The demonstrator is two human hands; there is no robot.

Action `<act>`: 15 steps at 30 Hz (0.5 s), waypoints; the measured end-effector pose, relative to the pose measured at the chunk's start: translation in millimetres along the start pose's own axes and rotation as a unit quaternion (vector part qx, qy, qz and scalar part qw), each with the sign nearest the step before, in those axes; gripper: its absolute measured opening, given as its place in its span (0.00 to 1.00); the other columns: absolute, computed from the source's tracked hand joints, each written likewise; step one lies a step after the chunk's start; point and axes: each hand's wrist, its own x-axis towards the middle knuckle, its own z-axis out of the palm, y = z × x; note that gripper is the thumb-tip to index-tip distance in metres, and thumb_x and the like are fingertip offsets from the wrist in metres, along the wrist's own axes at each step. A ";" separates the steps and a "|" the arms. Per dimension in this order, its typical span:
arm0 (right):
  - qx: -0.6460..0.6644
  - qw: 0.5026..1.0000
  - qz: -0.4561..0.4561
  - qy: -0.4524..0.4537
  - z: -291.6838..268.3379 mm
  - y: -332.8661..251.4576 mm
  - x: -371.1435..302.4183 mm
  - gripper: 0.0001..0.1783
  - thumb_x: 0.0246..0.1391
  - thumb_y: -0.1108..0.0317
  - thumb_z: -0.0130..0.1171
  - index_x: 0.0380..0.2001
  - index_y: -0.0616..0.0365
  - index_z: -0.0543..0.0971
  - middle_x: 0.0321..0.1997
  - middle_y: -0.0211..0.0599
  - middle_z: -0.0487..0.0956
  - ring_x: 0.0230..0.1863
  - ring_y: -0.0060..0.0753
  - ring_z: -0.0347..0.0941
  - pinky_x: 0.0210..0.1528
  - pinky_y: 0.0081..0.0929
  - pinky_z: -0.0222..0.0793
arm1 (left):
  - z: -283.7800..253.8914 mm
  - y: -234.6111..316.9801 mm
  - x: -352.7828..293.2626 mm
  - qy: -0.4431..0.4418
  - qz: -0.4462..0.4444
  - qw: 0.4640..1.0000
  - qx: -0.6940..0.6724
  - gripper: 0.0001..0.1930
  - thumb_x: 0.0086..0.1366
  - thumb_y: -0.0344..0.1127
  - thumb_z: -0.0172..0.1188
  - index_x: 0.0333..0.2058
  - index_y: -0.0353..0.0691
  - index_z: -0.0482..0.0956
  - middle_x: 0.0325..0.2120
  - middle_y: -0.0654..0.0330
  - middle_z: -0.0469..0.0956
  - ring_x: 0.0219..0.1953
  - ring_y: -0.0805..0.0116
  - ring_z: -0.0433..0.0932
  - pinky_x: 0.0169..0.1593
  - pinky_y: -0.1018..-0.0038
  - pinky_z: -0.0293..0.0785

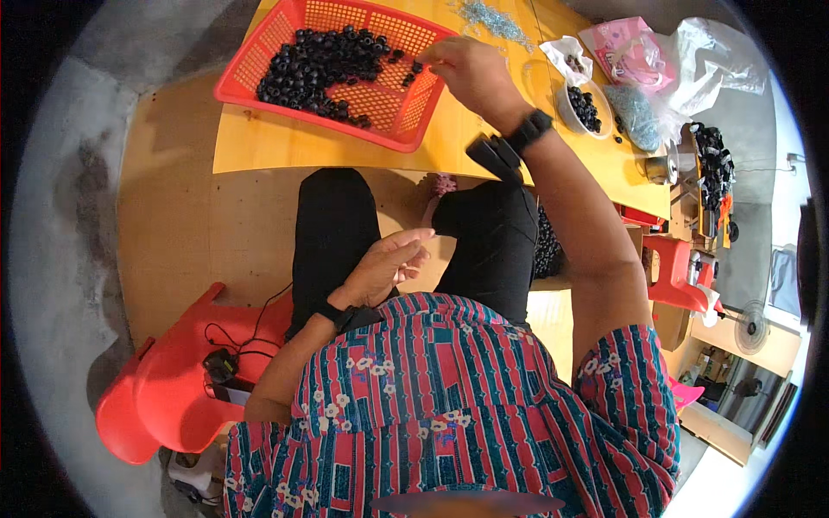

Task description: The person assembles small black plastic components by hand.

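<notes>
A red plastic basket [380, 138] stands on the yellow table, with a heap of small black ring-shaped parts [315, 69] inside, mostly toward its left. Over the basket's right rim reaches my right hand [473, 76], fingertips pinched together at a small black round part [417, 66]. Above my lap is my left hand [386, 266], thumb and forefinger brought together and the other fingers curled. Whatever it may hold is too small to make out. Both wrists wear black bands.
Clear small pieces [496, 24] lie at the table's far edge. To the right are a round tub [584, 110] of black parts, a pink bag [629, 53] and plastic bags. A red chair [186, 388] stands at my left. Black parts fill a container [547, 246] below the table.
</notes>
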 end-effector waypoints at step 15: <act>-0.266 0.910 -0.039 -0.316 20.7 28.9 45.9 0.11 0.51 0.65 0.52 0.35 0.53 0.80 0.37 0.43 0.80 0.40 0.47 0.77 0.41 0.42 0.73 | 39.5 -0.4 -12.5 0.010 -0.011 1.000 -0.016 0.18 0.71 0.35 0.40 0.57 0.36 0.63 0.34 0.63 0.69 0.32 0.79 0.66 0.38 0.83 0.67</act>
